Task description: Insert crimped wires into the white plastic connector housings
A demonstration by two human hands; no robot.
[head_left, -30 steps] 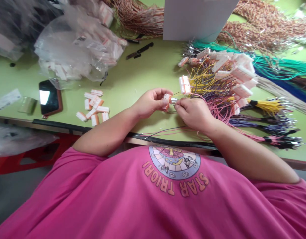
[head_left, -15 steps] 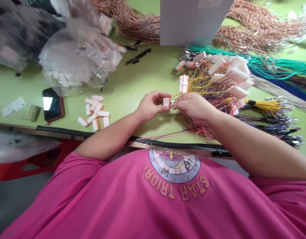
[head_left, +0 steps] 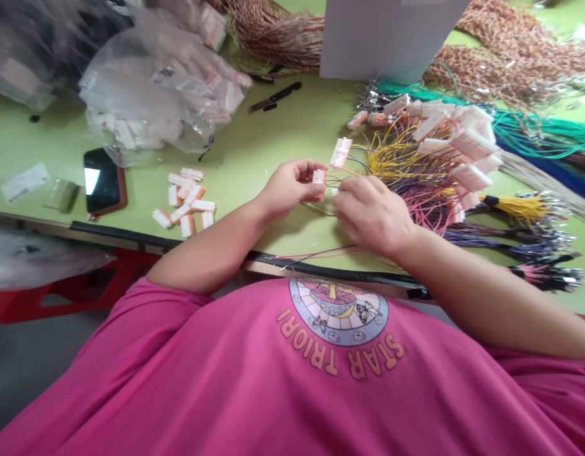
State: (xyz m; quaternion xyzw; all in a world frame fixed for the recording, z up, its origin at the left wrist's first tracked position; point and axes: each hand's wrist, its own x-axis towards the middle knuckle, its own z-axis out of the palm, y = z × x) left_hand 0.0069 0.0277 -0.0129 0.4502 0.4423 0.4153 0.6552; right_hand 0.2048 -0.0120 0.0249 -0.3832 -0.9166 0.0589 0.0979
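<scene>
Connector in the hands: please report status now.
Left hand pinches white connector. Right hand at its wire end, grip hidden. Finished harness pile close beside.

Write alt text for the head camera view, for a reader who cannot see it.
A person in a pink T-shirt pinches a small white connector in the left hand, the right hand at its wire end. On the green table lie wired connectors, loose connectors and a phone.

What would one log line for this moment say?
left hand: pinches white connector | right hand: at connector, on wires | table: loose connectors, phone
</scene>
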